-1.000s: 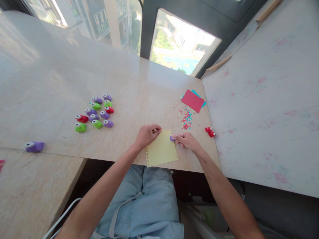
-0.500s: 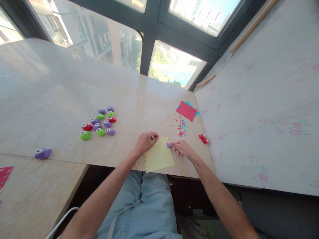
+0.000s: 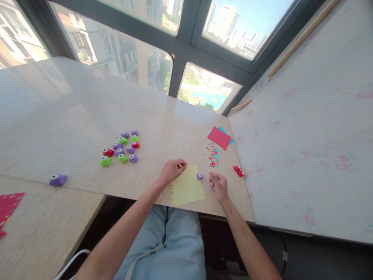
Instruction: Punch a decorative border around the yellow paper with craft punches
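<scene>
Right fingers (image 3: 214,179) have left the purple punch (image 3: 199,176), confetti (image 3: 213,155) just beyond.

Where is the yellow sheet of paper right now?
In the head view, the yellow sheet lies by the near edge of the table, with the left hand at its upper-left corner and a purple punch at its right edge.

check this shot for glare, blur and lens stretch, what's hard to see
In the head view, daylight through the windows leaves pale glare across the tabletop's far left; in the head view, wide-angle distortion makes the forearms look large toward the bottom; also in the head view, fine detail is soft, so the mark on the purple punch by the yellow sheet's right edge is unreadable.
</scene>
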`<state>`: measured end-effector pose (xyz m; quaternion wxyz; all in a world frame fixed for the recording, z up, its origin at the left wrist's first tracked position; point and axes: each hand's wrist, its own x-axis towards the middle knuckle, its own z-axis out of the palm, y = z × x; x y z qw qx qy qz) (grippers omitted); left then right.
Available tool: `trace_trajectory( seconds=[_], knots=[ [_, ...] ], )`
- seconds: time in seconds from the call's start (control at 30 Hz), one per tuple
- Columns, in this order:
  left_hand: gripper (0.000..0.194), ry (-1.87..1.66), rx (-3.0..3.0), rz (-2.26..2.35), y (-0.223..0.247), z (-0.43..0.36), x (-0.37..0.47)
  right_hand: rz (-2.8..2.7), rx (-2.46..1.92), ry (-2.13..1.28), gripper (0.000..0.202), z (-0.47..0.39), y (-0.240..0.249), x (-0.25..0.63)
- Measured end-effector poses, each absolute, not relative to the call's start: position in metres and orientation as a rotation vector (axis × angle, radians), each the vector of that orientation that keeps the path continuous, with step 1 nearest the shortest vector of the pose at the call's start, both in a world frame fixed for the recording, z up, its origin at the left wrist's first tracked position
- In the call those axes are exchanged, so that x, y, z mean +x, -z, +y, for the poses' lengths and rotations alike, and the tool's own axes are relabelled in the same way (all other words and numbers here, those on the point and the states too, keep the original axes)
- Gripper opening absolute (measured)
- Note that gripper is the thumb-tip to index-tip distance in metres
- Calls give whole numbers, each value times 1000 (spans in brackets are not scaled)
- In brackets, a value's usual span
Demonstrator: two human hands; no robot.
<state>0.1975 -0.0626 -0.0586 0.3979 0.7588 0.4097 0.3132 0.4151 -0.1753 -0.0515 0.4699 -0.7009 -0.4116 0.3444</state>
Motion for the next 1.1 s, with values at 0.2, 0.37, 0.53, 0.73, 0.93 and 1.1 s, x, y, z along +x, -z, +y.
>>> trace_trajectory(
  seconds=[0.2,0.37,0.53,0.73,0.93,1.1],
  knots=[
    [13,-811,1881,1026,56,-61,197,-1284,-1640,-664,45,-178,59,407],
    [13,-830,1854,1071,57,-60,198,-1596,-1712,-475,36,-173,59,401],
    [12,-822,1850,1070,54,-61,197,-1456,-1746,-364,38,-174,58,400],
    [11,-815,1874,1082,53,-63,197,-994,-1753,-326,48,-180,64,409],
    [11,-811,1867,1080,59,-62,198,-773,-1651,-323,49,-180,74,415],
    [11,-832,1836,1071,59,-63,197,-737,-1553,-451,49,-179,69,406]
  ],
)
